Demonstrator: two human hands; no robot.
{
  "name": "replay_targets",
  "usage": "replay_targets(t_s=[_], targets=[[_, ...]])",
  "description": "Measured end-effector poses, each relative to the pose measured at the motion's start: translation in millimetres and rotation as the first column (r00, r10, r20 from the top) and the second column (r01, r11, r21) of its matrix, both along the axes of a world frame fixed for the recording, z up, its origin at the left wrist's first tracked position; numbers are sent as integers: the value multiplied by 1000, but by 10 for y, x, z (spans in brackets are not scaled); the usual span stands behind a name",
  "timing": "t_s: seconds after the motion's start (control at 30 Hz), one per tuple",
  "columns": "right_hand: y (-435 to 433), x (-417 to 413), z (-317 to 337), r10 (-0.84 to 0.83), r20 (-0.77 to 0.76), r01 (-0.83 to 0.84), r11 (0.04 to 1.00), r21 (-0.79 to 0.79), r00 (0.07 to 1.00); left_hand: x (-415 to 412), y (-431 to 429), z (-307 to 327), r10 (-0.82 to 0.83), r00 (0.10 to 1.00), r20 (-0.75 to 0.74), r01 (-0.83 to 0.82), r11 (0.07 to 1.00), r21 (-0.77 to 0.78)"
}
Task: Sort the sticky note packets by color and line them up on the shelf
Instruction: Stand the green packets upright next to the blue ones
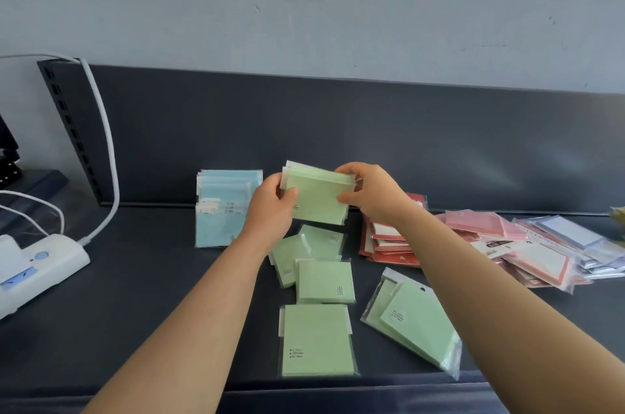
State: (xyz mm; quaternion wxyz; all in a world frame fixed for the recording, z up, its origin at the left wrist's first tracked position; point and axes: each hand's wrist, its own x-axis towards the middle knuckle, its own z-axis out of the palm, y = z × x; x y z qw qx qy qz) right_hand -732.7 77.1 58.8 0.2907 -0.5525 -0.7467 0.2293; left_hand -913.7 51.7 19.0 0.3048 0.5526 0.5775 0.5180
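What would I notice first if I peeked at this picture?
The left hand and right hand hold a green packet bundle mid-picture, above loose green packets on the dark shelf. A blue stack sits to the left; red packets and pink packets pile up on the right.

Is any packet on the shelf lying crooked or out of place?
Yes. The green packet at front right lies askew to the shelf edge. The pink packets at far right form a loose, overlapping heap.
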Motion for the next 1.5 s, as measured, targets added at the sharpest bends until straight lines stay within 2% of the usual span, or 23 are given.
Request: replay_targets(t_s=[0.2,0.47,0.6,0.83,0.93,1.27,1.5], targets=[[375,-143,-88,-33,115,35,999,-20,993,89,395,-131,113,989,-94,-122,988,-92],[656,-247,-173,-141,241,171,979,-109,960,57,679,-339,115,968,-224,-157,971,-181],[649,-251,-182,-198,236,228,968,-105,951,22,681,-367,97,968,-230,-144,970,-198],[639,-208,-237,-171,210,193,977,-89,963,9,602,-418,83,956,-280,-130,980,-154],[620,-203,-260,-213,231,239,967,-88,949,12,582,-403,76,952,-295,-131,977,-171],[572,-270,-314,-180,225,205,974,-92,958,6,580,-338,103,940,-325,-174,965,-198],[518,-303,-295,-194,299,228,970,-81,934,4,515,-302,98,934,-343,-179,961,-213]])
